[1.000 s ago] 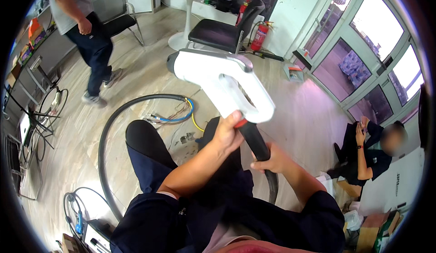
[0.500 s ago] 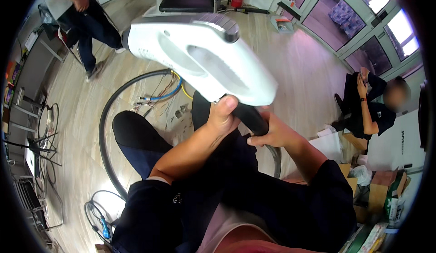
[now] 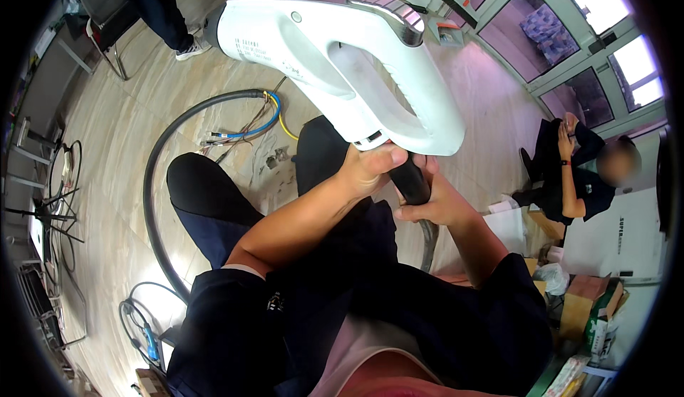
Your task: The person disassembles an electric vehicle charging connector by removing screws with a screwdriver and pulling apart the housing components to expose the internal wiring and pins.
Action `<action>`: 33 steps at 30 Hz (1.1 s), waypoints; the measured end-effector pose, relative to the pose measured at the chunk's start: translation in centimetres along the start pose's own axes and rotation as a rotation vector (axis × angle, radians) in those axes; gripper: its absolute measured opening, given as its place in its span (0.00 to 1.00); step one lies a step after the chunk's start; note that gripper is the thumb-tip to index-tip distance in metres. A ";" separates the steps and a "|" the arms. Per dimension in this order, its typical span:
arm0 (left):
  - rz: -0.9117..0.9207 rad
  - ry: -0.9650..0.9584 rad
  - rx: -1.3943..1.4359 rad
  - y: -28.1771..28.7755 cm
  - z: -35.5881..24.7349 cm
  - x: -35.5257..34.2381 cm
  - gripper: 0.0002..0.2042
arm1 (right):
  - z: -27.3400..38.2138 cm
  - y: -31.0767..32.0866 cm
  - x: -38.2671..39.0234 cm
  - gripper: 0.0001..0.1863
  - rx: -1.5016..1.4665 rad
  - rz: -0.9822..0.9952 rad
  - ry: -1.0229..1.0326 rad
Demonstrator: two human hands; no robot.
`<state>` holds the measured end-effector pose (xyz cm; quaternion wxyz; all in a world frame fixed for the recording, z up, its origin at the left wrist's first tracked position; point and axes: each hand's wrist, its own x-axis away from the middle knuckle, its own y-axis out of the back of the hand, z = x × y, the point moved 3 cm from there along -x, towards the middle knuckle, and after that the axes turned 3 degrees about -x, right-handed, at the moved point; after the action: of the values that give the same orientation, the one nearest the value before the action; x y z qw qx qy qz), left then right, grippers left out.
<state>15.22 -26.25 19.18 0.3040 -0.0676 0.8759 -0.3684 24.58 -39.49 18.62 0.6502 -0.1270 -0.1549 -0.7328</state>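
A white charging gun with a looped handle is raised in front of me, its dark nose toward the upper left. My left hand is closed around the lower end, where the handle meets the black cable sleeve. Just beside it, my right hand is wrapped on that sleeve, thumb across the near side. Part of the fingers of both hands is hidden. From the sleeve a thick black cable runs partly out of sight. Its stripped far end, with blue wires and thinner ones, lies on the floor beyond my knees.
One person sits at the right by the glass doors; another's legs stand at the upper left near a chair. Cardboard boxes crowd the lower right. Coiled cable with a blue connector lies lower left. A dustpan stands farther back.
The charging gun has shifted up and to the right, now sharper in view. Both hands keep their hold near its base. The standing person at the upper left has moved partly out of view.
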 end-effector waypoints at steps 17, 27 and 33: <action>-0.086 0.034 0.143 2.4 -0.9 -2.0 0.38 | 1.0 1.9 -1.4 0.14 0.052 -0.092 -0.012; -0.112 -0.011 0.017 1.7 0.5 -2.4 0.25 | 1.1 1.6 -1.1 0.12 0.010 -0.083 -0.037; -0.116 -0.033 -0.007 2.0 1.2 -2.3 0.23 | 0.6 1.7 -1.3 0.13 -0.039 -0.099 -0.077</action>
<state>18.03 -24.78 18.26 0.2963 -0.1251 0.8667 -0.3814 26.39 -38.23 18.79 0.6042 -0.1598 -0.1719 -0.7615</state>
